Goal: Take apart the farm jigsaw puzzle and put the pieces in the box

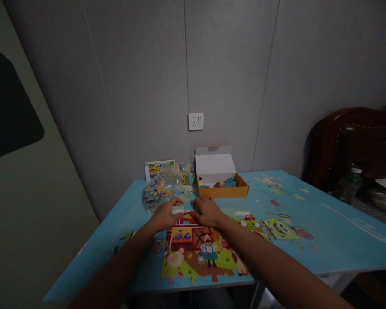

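Two hands at work. Left hand (164, 215): thumb and forefinger spread, nothing seen between them. Right hand (209, 212): fingers bent at the puzzle's far part — cannot tell whether they pinch a piece. One joined farm-scene puzzle (196, 253), flat at the near edge of the worktop (328, 244), beneath both hands. Behind it: one open box (223, 191), lid raised, several loose pieces inside; at least one clear bag (159, 189) of pieces; one picture sheet (154, 168), propped upright. Worktop blue, cartoon-printed. Room dim — grey panelled wall (141, 86), one socket plate (196, 121), one bottle (350, 186) at right beside dark furniture (363, 137).
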